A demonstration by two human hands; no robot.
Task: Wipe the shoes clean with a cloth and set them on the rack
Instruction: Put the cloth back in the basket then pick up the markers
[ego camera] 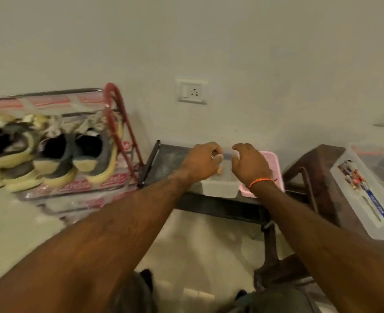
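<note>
The shoes (51, 154) sit well off to the left of both hands, lined up heel-out on the red rack (119, 123), grey with pale yellow soles. No cloth shows anywhere. Both hands reach forward over a translucent container (220, 186) on a small dark table (164, 161), a pink basket (274, 163) under the right hand (249, 163). The left hand (200, 161) has its fingers curled at the container's rim; whether it grips anything I cannot tell. The right hand hovers with fingers loosely bent, holding nothing. If a cloth is inside, steady the box with one hand and lift with the other
</note>
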